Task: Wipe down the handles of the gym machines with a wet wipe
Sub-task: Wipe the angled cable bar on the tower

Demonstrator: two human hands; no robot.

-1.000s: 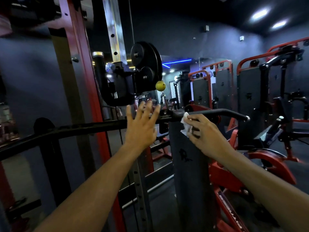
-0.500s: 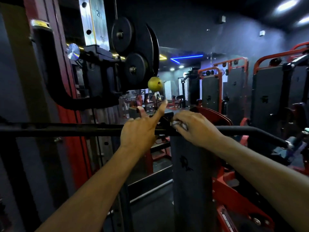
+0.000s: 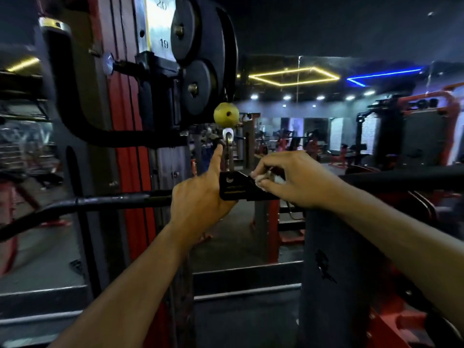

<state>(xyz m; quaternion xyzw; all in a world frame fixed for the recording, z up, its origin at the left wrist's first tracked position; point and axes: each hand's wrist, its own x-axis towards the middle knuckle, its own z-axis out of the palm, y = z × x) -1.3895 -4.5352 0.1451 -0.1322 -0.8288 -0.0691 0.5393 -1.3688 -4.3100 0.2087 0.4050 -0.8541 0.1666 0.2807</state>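
A long black pull-down bar runs across the view, hanging from a clip under a yellow ball on the cable. My left hand grips the bar just left of its black centre bracket, with the index finger pointing up beside the clip. My right hand pinches a crumpled white wet wipe against the bar at the bracket's right side. The bar's right half continues behind that hand.
Black pulleys and a red upright with a numbered rail rise above the bar. A black padded seat back stands under my right arm. Red-framed machines fill the room beyond.
The view has come closer to the cable clip. My left hand has closed round the bar with only its index finger raised. My right hand still presses the wipe by the bracket.
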